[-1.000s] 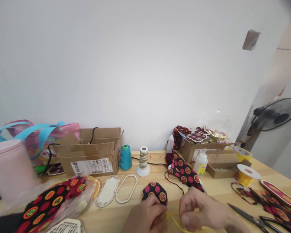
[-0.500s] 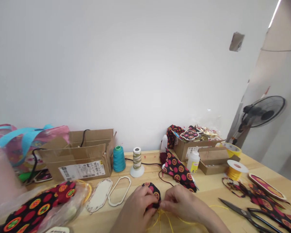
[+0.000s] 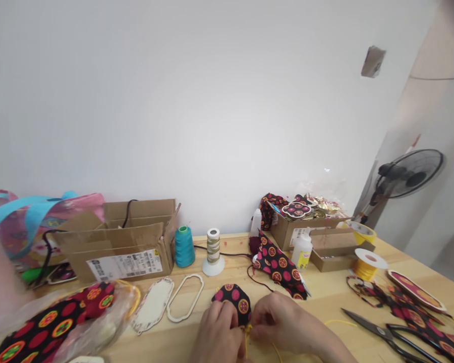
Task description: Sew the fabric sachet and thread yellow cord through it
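My left hand [image 3: 220,333] is closed on a small dark patterned fabric piece [image 3: 232,296] with red and orange round motifs, at the front of the table. Yellow cord [image 3: 248,331] is bunched at the piece's lower right edge, and its strands trail down toward me. There the fingertips of my right hand [image 3: 283,322] are pinched on the cord; my knuckles partly hide the grip. Left of my hands lie an oval frame [image 3: 185,298] and a pale board [image 3: 153,305]. Black scissors [image 3: 382,333] rest to the right.
Behind stand a teal thread cone [image 3: 184,247], a cord spool [image 3: 213,254], a cardboard box [image 3: 117,252] and a glue bottle [image 3: 301,250]. Patterned cloth [image 3: 280,267] lies beyond my right hand. A yellow cord spool [image 3: 366,264] is farther right, and bagged fabric [image 3: 56,322] lies left.
The fabric piece has shifted slightly left and shows more of its face. The yellow strands, spread loosely before, are now gathered close at its edge. Both hands stay close together.
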The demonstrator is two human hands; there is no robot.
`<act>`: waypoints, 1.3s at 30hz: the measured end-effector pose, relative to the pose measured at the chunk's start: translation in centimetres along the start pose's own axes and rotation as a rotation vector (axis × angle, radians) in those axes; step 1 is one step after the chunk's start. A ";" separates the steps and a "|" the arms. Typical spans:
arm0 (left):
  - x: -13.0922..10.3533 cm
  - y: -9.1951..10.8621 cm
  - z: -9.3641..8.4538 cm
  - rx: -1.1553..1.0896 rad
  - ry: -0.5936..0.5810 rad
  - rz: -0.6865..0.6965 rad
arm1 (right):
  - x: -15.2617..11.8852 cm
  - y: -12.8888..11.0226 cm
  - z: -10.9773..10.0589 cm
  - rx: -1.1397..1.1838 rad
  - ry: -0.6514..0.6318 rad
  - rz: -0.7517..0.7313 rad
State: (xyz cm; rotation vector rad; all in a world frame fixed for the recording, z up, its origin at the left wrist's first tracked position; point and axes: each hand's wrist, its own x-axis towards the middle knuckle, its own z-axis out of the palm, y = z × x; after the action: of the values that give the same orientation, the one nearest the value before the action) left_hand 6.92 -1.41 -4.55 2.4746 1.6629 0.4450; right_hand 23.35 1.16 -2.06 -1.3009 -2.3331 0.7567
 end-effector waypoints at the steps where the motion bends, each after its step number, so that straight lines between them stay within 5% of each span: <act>1: -0.1 -0.1 -0.2 -0.023 -0.026 -0.013 | 0.0 0.0 0.0 0.003 0.001 0.000; 7: -0.2 -0.5 -1.3 -0.035 -0.113 -0.049 | 0.1 0.1 0.1 0.021 -0.011 0.008; 17: -0.3 -1.8 0.8 -0.066 -0.092 0.075 | 0.3 0.0 -0.3 -0.028 0.027 0.006; 27: -0.4 -1.2 -0.7 -0.112 -0.097 -0.138 | 0.5 -0.1 -0.3 -0.067 0.068 0.013; 33: -1.1 -2.2 -0.9 0.098 -0.058 0.175 | 0.6 -0.3 -0.2 -0.037 0.104 0.006; 39: -1.0 -3.4 -1.0 0.063 -0.039 0.314 | 0.8 -0.5 0.0 -0.038 0.125 0.024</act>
State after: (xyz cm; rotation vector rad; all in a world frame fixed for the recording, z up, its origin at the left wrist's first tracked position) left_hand 3.24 -1.07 -4.68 2.7826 1.2952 0.3782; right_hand 22.63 1.69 -1.73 -1.3540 -2.2467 0.6226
